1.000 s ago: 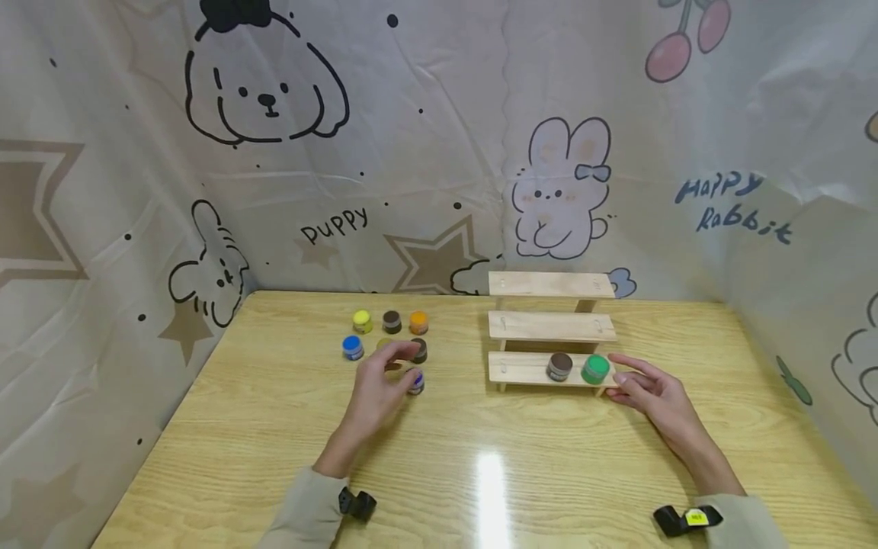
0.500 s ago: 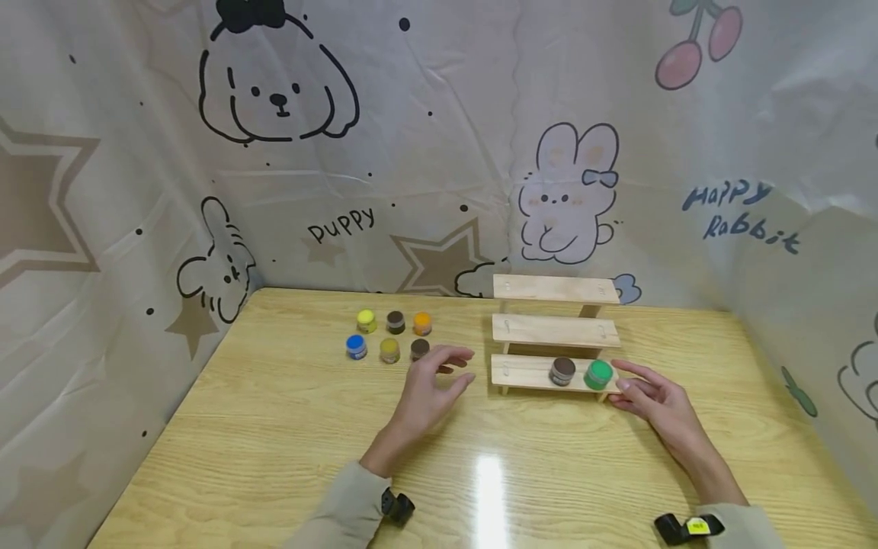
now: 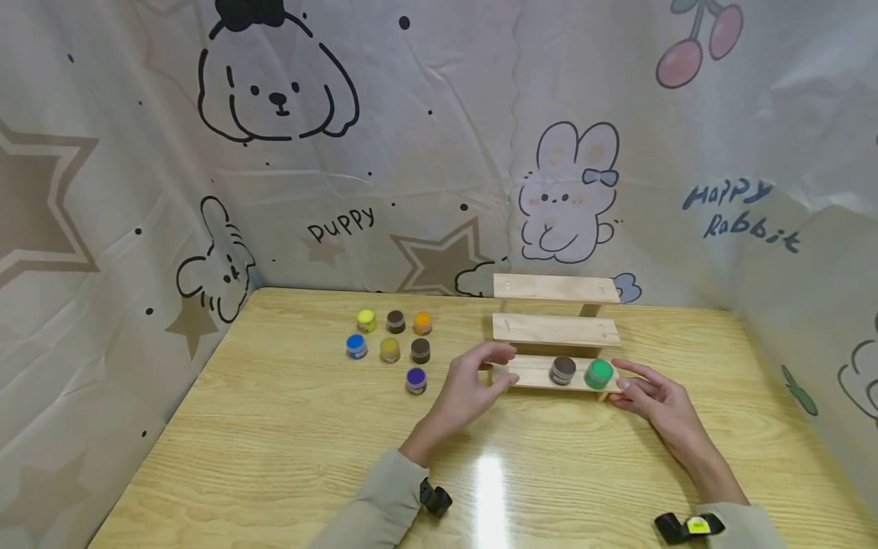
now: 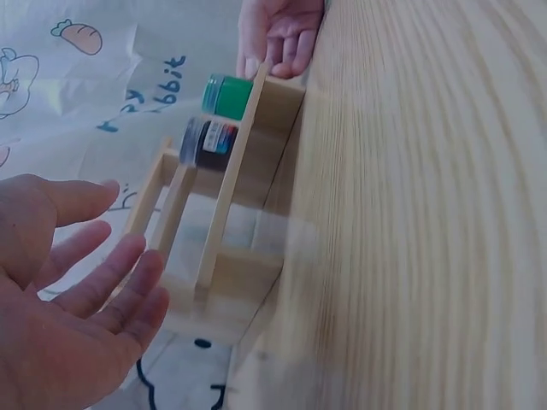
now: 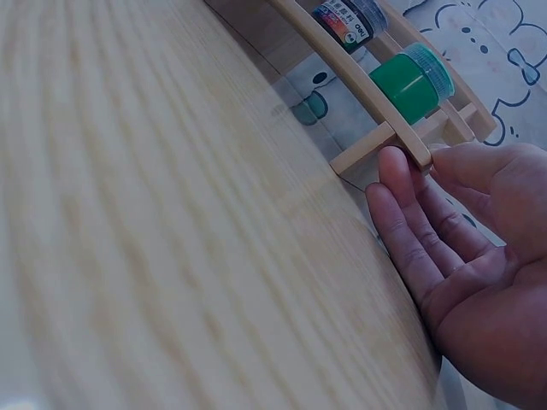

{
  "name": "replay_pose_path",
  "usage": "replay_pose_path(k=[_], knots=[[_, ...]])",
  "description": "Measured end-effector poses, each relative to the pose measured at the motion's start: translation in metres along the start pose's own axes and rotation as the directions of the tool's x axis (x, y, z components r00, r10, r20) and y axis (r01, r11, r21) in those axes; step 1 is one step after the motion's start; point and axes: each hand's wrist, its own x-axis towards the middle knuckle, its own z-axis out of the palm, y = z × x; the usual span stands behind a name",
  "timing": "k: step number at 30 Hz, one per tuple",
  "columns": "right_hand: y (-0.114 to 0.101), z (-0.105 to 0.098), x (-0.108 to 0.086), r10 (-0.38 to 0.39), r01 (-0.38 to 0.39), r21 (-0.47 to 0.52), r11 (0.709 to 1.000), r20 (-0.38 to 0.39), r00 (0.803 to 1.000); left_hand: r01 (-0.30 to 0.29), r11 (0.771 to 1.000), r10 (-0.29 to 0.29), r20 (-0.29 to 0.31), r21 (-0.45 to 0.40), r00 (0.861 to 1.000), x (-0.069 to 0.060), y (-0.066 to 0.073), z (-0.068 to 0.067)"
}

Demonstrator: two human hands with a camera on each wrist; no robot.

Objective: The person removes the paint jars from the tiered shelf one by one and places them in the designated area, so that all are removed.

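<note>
A three-tier wooden shelf [image 3: 555,329] stands at the back right of the table. On its lowest tier sit a dark brown paint jar [image 3: 563,370] and, right of it, a green paint jar [image 3: 599,374]. My right hand [image 3: 655,396] pinches the right end of that tier, thumb above and fingers below, as the right wrist view shows at the plank's end [image 5: 416,154]. At the tier's left end is my left hand [image 3: 469,389], thumb and fingers spread, holding nothing. In the left wrist view, the fingers [image 4: 128,290] appear beside the shelf; contact cannot be made out.
Left of the shelf, several paint jars stand on the table [image 3: 274,450]: yellow [image 3: 366,321], orange [image 3: 421,323], blue [image 3: 356,347], mustard [image 3: 389,351], purple [image 3: 416,380] and two dark ones. A printed cloth [image 3: 439,152] hangs behind the table.
My left hand has moved right, from above the purple jar to the shelf's left end, leaving the jar on the table. The right hand stays at the shelf's right end.
</note>
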Motion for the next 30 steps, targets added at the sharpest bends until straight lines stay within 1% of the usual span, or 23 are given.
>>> replay_pose_path(k=[3, 7, 11, 15, 18, 20, 27, 30], knots=[[0.0, 0.0, -0.001, 0.001, -0.001, -0.003, 1.0, -0.007, 1.0, -0.01, 1.0, 0.01, 0.017, -0.01, 1.0, 0.002, 0.003, 0.01], [0.0, 0.002, 0.0, 0.011, -0.012, -0.014, 1.0, -0.008, 1.0, -0.025, 1.0, 0.025, 0.015, 0.005, 1.0, 0.002, 0.005, 0.024], [0.001, 0.002, 0.001, 0.008, -0.008, -0.013, 1.0, -0.006, 1.0, -0.015, 0.999, 0.014, 0.017, 0.047, 1.0, 0.007, 0.007, 0.039], [0.001, 0.0, 0.0, -0.011, 0.011, -0.008, 1.0, -0.005, 1.0, 0.0, 0.993, -0.002, 0.015, 0.122, 1.0, 0.014, 0.009, 0.052], [0.001, 0.0, 0.001, -0.021, 0.021, -0.001, 1.0, 0.005, 1.0, 0.018, 0.987, -0.019, 0.004, 0.157, 1.0, 0.018, 0.01, 0.058], [0.001, 0.0, 0.0, -0.021, 0.021, 0.003, 1.0, 0.009, 1.0, 0.028, 0.987, -0.028, -0.003, 0.157, 1.0, 0.02, 0.011, 0.061], [-0.001, 0.0, 0.0, -0.014, 0.014, -0.013, 1.0, -0.002, 1.0, 0.027, 0.985, -0.023, -0.026, 0.17, 0.999, 0.026, 0.011, 0.067], [0.0, 0.001, -0.001, -0.007, 0.007, -0.019, 1.0, -0.006, 1.0, 0.044, 0.985, -0.039, -0.033, 0.166, 0.999, 0.028, 0.01, 0.07]])
